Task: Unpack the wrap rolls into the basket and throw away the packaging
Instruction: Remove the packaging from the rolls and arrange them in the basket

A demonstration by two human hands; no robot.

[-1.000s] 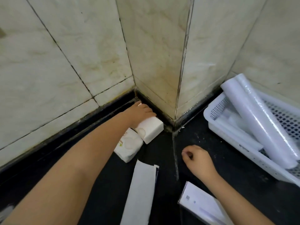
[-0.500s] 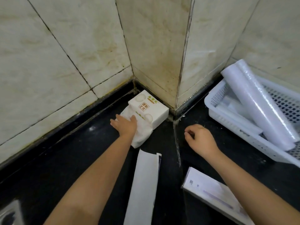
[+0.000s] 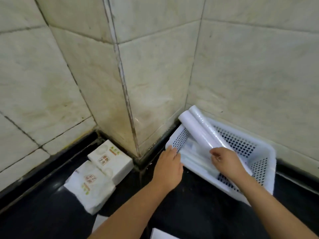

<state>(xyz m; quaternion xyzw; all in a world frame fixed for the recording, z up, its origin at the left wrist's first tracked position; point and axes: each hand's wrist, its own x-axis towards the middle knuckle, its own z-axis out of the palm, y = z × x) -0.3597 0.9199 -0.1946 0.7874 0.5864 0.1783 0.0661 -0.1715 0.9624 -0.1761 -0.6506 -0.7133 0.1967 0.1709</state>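
Wrap rolls (image 3: 202, 131) lean in the basket (image 3: 269, 163), long axis from its far-left corner toward the right hand (image 3: 224, 160), which pinches one; left hand (image 3: 170, 167), fingers straight, presses the basket's near-left rim.

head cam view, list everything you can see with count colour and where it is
basket: 1, white perforated plastic, on the black counter against the right wall
wrap rolls: 2 long ones, white and clear-shiny, propped on the basket's far left rim and sloping down into it; more pale rolls lie flat inside, count unclear
tissue packs: 2, white with small printed labels, in the left corner, the far one leaning on the near one
white packaging: at least 2 pieces, cut off by the bottom edge
counter: 1, black
wall tiles: cream marble, behind everything
hands: left hand flat on the basket's near left rim; right hand pinching at the lower part of the sloping rolls
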